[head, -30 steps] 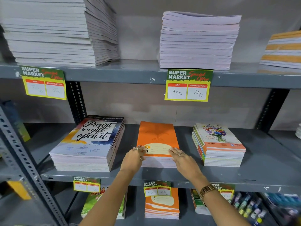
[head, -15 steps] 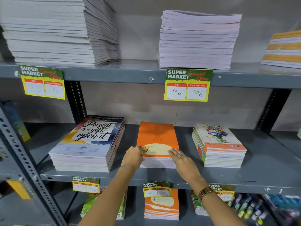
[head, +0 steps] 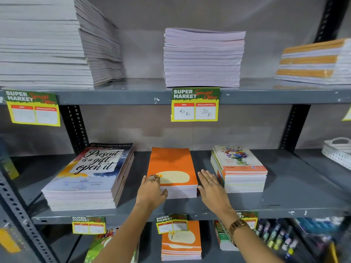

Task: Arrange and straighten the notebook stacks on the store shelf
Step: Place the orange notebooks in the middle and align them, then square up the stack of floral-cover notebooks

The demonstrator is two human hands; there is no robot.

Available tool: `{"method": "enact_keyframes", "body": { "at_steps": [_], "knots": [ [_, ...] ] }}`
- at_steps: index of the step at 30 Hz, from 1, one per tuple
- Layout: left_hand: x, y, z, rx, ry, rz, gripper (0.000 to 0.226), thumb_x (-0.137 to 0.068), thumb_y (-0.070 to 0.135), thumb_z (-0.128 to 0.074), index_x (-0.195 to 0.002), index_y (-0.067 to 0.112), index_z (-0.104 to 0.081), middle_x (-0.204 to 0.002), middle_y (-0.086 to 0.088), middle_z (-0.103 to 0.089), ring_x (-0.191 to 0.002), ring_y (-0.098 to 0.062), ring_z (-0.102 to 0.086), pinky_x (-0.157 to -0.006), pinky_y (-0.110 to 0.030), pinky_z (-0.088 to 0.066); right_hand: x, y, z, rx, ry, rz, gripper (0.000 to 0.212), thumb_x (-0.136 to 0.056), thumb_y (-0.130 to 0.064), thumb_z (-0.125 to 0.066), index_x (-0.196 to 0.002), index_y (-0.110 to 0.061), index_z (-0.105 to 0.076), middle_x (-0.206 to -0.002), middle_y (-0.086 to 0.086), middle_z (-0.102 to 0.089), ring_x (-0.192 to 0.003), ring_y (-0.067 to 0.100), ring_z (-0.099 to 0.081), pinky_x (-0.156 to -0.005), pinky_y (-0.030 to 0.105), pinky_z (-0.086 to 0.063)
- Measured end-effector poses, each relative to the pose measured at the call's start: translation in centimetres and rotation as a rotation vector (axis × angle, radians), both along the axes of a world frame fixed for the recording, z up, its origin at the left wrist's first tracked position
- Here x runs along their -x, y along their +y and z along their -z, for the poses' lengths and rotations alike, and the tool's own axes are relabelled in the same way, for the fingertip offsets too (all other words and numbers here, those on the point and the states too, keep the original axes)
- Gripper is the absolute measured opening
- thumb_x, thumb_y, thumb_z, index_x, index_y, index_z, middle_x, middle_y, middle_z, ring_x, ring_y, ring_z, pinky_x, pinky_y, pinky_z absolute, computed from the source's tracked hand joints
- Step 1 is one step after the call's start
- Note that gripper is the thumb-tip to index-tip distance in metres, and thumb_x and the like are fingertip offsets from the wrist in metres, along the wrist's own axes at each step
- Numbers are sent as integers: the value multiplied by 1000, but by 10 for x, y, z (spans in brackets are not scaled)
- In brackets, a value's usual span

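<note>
Notebooks in the orange stack (head: 171, 168) sit between my hands on the middle shelf (head: 284, 196), long axis running away from me. My left hand (head: 152, 190) cups its near-left corner; my right hand (head: 211, 186), open and flat, holds nothing, just beside its right edge.

Right hand (head: 211, 188): moved off the top cover of the orange notebook stack (head: 171, 168); now flat against the stack's right side, fingers extended, in the gap beside the floral notebook stack (head: 239, 168).
Left hand (head: 152, 190): shifted slightly to the stack's front-left corner, fingertips on the cover, thumb on the front edge.
Orange notebook stack: sits squarer, bracketed by both hands.
</note>
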State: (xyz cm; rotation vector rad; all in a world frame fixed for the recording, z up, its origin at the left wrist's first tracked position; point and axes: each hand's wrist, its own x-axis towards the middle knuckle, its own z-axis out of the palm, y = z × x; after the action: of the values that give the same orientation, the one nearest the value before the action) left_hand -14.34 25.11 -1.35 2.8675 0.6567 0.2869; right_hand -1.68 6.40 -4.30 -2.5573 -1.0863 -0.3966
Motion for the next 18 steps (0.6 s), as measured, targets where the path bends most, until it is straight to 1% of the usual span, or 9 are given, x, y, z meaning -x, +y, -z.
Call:
{"method": "enact_keyframes", "body": {
  "at_steps": [2, 4, 8, 12, 15, 18],
  "knots": [
    [-3, -5, 0, -15, 11, 13, 57, -90, 39, -45, -139, 11, -35, -146, -7, -42, -137, -21, -33, -121, -40, -6, -6, -12, -8, -25, -23, 38, 50, -101, -29, -32, -147, -15, -23, -158, 2, -20, -147, 15, -13, -119, 27, -7],
    [-10, -15, -1, -24, 31, 43, 58, -91, 38, -44, -141, 12, -31, -149, -8, -37, -140, -22, -29, -121, -41, -4, -12, -26, -18, -74, -38, 87, 47, -100, -26, -34, -145, -12, -30, -155, 4, -27, -145, 16, -19, -119, 27, -11],
    [-30, -42, -4, 11, 19, 98, 58, -94, 36, -42, -143, 12, -27, -153, -8, -31, -141, -24, -27, -122, -39, -9, -30, -59, -33, -116, -51, 174, 44, -99, -19, -39, -141, -9, -37, -151, 8, -36, -143, 18, -27, -119, 27, -15],
    [-54, -68, -9, -12, -11, 161, 54, -94, 34, -41, -142, 11, -29, -153, -8, -32, -141, -23, -28, -121, -39, -12, -50, -90, -41, -98, -28, 204, 46, -98, -13, -39, -143, -7, -34, -151, 8, -36, -142, 19, -29, -119, 28, -16],
    [-73, -87, -10, 12, -32, 190, 55, -94, 36, -41, -143, 13, -29, -153, -7, -32, -141, -22, -28, -120, -38, -12, -61, -111, -44, -74, -4, 255, 47, -97, -11, -39, -144, -10, -33, -152, 6, -36, -142, 18, -28, -118, 29, -21],
    [-94, -106, -10, 36, -60, 214, 55, -95, 37, -42, -143, 14, -28, -153, -6, -31, -142, -21, -26, -120, -36, -13, -72, -127, -45, -41, 5, 303, 48, -96, -6, -38, -144, -10, -33, -152, 7, -35, -141, 21, -29, -117, 30, -22]
  ]
}}
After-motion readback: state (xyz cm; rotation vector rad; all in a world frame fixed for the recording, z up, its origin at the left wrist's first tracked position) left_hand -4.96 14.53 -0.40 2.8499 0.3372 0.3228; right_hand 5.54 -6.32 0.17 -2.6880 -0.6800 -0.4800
